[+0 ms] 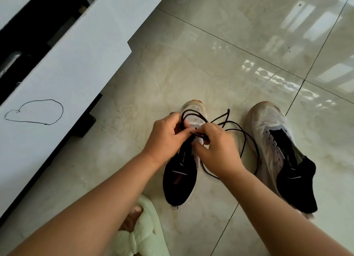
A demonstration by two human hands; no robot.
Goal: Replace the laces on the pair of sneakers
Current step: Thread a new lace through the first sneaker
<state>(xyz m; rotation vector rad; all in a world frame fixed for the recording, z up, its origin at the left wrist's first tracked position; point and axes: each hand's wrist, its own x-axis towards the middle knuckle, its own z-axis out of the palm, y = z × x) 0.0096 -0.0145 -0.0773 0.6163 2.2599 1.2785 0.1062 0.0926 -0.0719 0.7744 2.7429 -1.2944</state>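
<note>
Left hand (166, 134): over the front of the left sneaker, fingers curled, pinching the black lace near its loops.
Right hand (217, 147): just beside the left hand, fingers curled, pinching the lace end between thumb and fingertips above the eyelets.
Left sneaker (181, 176): on the floor under both hands, pale mesh toe pointing away, black heel toward the person; its eyelet area is mostly hidden by the hands.
Black lace (247, 139): 1 long cord, looped above the left sneaker's toe and trailing in wide curves across the floor between the 2 sneakers, reaching up against the right sneaker.
Right sneaker (281, 152): on the floor well to the right, apart from the hands, toe pointing away, no lace showing in its eyelets.
Floor (220, 54): glossy pale tiles with dark grout lines and window reflections.
Cabinet (63, 64): low and white, to the left, with a hand-drawn black outline on its top.
Slipper (142, 231): pale green and fluffy, at the lower edge, near the left sneaker's heel.
</note>
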